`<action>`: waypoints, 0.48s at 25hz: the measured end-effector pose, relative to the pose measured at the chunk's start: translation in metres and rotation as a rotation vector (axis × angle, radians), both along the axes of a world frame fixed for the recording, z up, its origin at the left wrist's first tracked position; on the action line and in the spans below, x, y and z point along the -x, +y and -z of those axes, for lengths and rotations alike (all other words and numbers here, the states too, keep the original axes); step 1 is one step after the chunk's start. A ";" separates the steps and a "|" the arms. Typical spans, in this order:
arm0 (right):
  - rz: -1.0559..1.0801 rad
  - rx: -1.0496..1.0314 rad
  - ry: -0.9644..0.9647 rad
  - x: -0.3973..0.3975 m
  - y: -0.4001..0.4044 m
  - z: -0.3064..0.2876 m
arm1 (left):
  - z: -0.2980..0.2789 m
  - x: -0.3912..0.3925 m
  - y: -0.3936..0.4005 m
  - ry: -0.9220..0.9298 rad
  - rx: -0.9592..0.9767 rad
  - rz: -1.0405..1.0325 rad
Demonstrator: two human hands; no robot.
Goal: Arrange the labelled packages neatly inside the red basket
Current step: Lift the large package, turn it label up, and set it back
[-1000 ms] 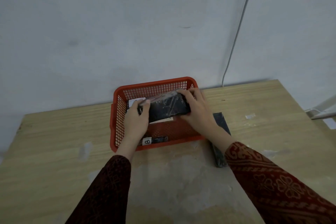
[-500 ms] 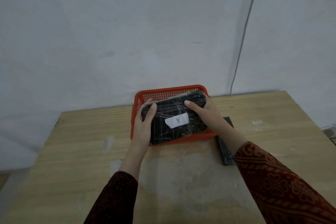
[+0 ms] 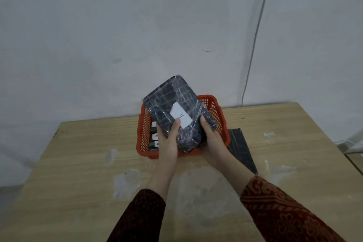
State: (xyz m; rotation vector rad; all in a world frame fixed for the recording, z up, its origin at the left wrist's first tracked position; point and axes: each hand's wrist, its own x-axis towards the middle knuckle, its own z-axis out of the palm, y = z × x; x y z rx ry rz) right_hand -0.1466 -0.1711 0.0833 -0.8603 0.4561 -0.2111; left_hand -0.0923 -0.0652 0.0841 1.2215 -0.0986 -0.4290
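A dark package wrapped in clear film point(image 3: 172, 104), with a white label marked "A" point(image 3: 180, 117), is held up tilted above the red basket point(image 3: 216, 110). My left hand point(image 3: 169, 143) grips its lower left edge and my right hand point(image 3: 213, 139) its lower right edge. The package hides most of the basket's inside. At the basket's left side, small dark packages with white labels point(image 3: 155, 139) lie on its bottom.
The basket stands on a wooden table point(image 3: 78, 163) near the wall. A flat dark package point(image 3: 241, 147) lies on the table just right of the basket, partly under my right forearm. A thin cable point(image 3: 253, 45) runs down the wall.
Both hands lifted the "A" package out of the basket and turned it from lying crosswise to standing tilted on end above it. The camera view also drew back.
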 end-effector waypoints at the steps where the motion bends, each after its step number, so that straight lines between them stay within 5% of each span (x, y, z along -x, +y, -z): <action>1: -0.031 0.035 0.025 0.003 0.001 0.004 | -0.001 -0.001 0.000 0.014 0.006 -0.032; 5: -0.122 0.264 0.137 0.008 -0.026 0.002 | -0.020 -0.017 0.020 -0.057 -0.194 0.054; 9: -0.143 0.688 0.102 -0.003 -0.062 -0.028 | -0.039 -0.037 0.040 -0.121 -0.539 0.433; 12: -0.443 1.003 0.066 -0.016 -0.077 -0.046 | -0.035 -0.052 0.043 -0.178 -0.743 0.706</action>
